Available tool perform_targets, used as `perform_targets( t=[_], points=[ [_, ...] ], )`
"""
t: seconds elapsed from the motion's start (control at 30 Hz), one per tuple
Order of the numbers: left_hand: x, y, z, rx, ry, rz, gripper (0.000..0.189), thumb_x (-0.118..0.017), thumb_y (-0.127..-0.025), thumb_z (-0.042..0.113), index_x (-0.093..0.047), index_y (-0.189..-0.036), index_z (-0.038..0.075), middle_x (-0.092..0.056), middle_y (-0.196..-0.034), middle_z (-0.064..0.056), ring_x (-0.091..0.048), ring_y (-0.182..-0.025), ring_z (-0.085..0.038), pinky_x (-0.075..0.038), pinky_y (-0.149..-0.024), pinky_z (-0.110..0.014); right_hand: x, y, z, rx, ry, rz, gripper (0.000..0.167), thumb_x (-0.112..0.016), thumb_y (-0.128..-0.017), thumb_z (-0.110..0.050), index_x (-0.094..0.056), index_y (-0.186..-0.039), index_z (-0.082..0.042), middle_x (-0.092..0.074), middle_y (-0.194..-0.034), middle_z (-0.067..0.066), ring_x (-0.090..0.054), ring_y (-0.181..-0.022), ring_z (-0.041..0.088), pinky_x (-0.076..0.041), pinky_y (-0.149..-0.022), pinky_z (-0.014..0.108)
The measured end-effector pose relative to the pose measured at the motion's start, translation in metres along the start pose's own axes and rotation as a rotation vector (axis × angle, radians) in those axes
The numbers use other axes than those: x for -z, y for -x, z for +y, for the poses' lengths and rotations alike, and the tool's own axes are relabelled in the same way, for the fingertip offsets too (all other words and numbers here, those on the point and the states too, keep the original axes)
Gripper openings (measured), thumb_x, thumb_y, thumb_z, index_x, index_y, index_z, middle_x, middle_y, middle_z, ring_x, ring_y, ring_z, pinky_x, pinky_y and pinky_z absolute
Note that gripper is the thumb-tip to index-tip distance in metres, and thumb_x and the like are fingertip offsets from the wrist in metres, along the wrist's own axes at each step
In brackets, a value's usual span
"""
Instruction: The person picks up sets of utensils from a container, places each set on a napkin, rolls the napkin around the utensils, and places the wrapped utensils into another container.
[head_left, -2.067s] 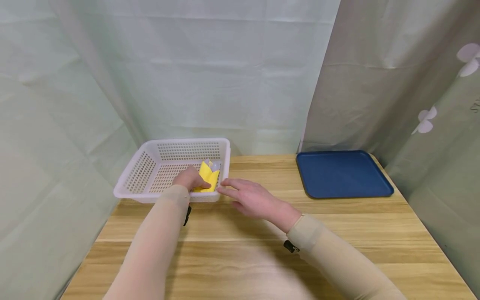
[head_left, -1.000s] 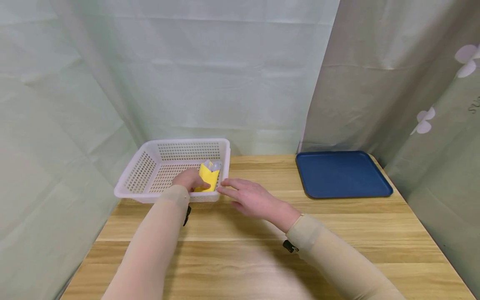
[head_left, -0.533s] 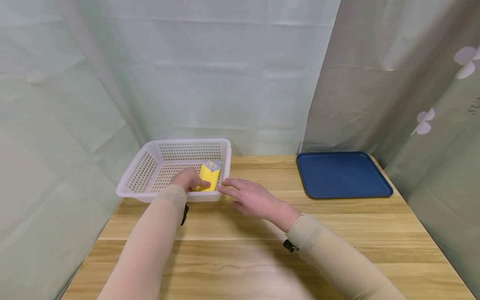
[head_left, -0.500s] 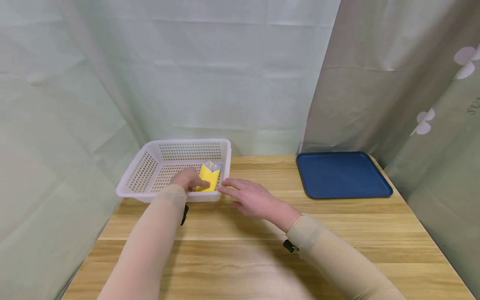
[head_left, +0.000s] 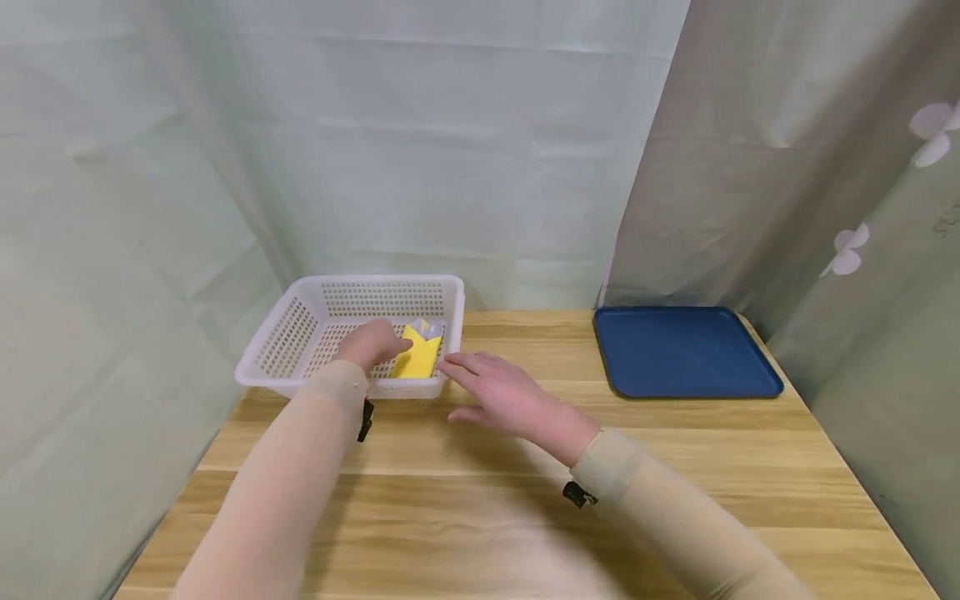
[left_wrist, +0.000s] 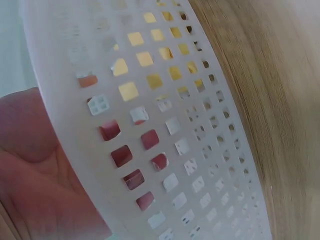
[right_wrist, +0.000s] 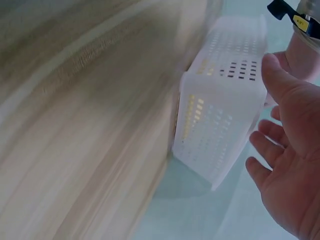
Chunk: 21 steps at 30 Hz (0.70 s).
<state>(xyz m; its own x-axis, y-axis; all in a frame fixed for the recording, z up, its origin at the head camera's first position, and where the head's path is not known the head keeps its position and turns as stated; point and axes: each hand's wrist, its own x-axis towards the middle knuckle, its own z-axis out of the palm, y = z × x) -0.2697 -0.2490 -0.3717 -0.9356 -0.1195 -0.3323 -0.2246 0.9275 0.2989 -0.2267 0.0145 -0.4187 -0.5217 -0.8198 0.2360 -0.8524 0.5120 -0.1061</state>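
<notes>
In the head view a white perforated plastic basket (head_left: 405, 388) stands at the table's left rear. Inside its right end lies a yellow cutlery sleeve (head_left: 417, 358), with pale fork and spoon tops showing at its far end. My left hand (head_left: 371, 342) is over the basket beside the sleeve, thumb extended near its left edge; its other fingers are largely hidden in the head view. Straight fingers of my right hand (head_left: 510, 396) lie at the basket's right front corner; whether they touch it I cannot tell. Yellow shows through the basket wall (left_wrist: 172, 125) in the left wrist view.
A dark blue tray (head_left: 686, 350) lies at the right rear of the wooden table (head_left: 487, 517). Pale curtains (head_left: 465, 150) hang behind the table and along both sides.
My left hand has risen slightly and drawn back from the yellow sleeve, which stays in the basket. My right hand's fingers have spread, its thumb now apart from them.
</notes>
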Motion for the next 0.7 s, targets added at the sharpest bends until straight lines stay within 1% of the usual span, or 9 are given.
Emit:
perform_targets(
  t=[0.07, 0.13, 0.23, 0.33, 0.37, 0.43, 0.57, 0.7],
  points=[
    [0.000, -0.001, 0.001, -0.010, -0.003, -0.004, 0.062, -0.058, -0.113, 0.042, -0.060, -0.148, -0.008, -0.063, -0.146, -0.028, -0.063, -0.125, -0.041, -0.048, -0.114, -0.060, 0.000, 0.001, -0.001, -0.016, -0.008, 0.015, 0.083, -0.075, -0.103, -0.053, -0.045, -0.168, -0.010, -0.049, -0.169, 0.011, -0.049, -0.153, 0.030, -0.037, -0.128, 0.045],
    [-0.001, -0.002, 0.002, -0.028, -0.022, -0.008, 0.066, -0.054, -0.114, 0.043, -0.054, -0.155, -0.009, -0.055, -0.157, -0.030, -0.056, -0.140, -0.047, -0.043, -0.120, -0.062, 0.000, 0.003, -0.002, -0.024, -0.011, 0.033, 0.083, -0.073, -0.104, -0.053, -0.046, -0.168, -0.008, -0.049, -0.169, 0.012, -0.049, -0.154, 0.029, -0.037, -0.128, 0.046],
    [-0.004, -0.003, 0.005, -0.078, -0.054, 0.004, 0.069, -0.050, -0.116, 0.043, -0.045, -0.160, -0.010, -0.045, -0.165, -0.032, -0.045, -0.151, -0.052, -0.036, -0.125, -0.065, 0.000, 0.005, -0.002, -0.037, -0.006, 0.059, 0.080, -0.070, -0.106, -0.053, -0.047, -0.166, -0.006, -0.050, -0.168, 0.013, -0.048, -0.154, 0.029, -0.037, -0.128, 0.048],
    [-0.008, -0.003, 0.007, -0.130, -0.086, 0.030, 0.070, -0.048, -0.117, 0.044, -0.044, -0.161, -0.010, -0.046, -0.165, -0.031, -0.046, -0.151, -0.051, -0.037, -0.124, -0.066, -0.001, 0.008, -0.001, -0.046, 0.003, 0.085, 0.077, -0.068, -0.108, -0.053, -0.049, -0.165, -0.005, -0.050, -0.168, 0.014, -0.048, -0.155, 0.028, -0.036, -0.129, 0.049],
    [-0.010, -0.003, 0.008, -0.145, -0.095, 0.039, 0.069, -0.047, -0.117, 0.043, -0.045, -0.160, -0.010, -0.048, -0.163, -0.032, -0.049, -0.149, -0.051, -0.040, -0.122, -0.066, -0.001, 0.009, 0.000, -0.046, 0.007, 0.095, 0.077, -0.068, -0.108, -0.053, -0.049, -0.165, -0.005, -0.050, -0.168, 0.014, -0.048, -0.155, 0.028, -0.036, -0.129, 0.050],
    [-0.013, -0.001, 0.009, -0.166, -0.097, 0.054, 0.069, -0.047, -0.117, 0.043, -0.045, -0.160, -0.010, -0.049, -0.162, -0.032, -0.051, -0.147, -0.051, -0.042, -0.120, -0.066, -0.001, 0.012, 0.001, -0.048, 0.012, 0.116, 0.077, -0.068, -0.107, -0.053, -0.050, -0.164, -0.004, -0.051, -0.167, 0.015, -0.049, -0.154, 0.029, -0.036, -0.128, 0.052],
    [-0.019, 0.005, 0.012, -0.194, -0.117, 0.094, 0.067, -0.044, -0.117, 0.043, -0.045, -0.161, -0.008, -0.053, -0.159, -0.031, -0.055, -0.143, -0.050, -0.047, -0.114, -0.068, 0.001, 0.019, 0.004, -0.063, 0.031, 0.146, 0.076, -0.068, -0.107, -0.053, -0.052, -0.162, -0.003, -0.054, -0.164, 0.016, -0.051, -0.153, 0.030, -0.037, -0.127, 0.055],
    [-0.025, 0.014, 0.016, -0.214, -0.120, 0.131, 0.066, -0.045, -0.118, 0.044, -0.048, -0.160, -0.006, -0.056, -0.158, -0.029, -0.055, -0.143, -0.050, -0.048, -0.111, -0.070, 0.004, 0.028, 0.007, -0.104, 0.050, 0.145, 0.074, -0.065, -0.108, -0.054, -0.054, -0.162, -0.005, -0.055, -0.164, 0.014, -0.050, -0.153, 0.029, -0.034, -0.129, 0.057]
  ],
)
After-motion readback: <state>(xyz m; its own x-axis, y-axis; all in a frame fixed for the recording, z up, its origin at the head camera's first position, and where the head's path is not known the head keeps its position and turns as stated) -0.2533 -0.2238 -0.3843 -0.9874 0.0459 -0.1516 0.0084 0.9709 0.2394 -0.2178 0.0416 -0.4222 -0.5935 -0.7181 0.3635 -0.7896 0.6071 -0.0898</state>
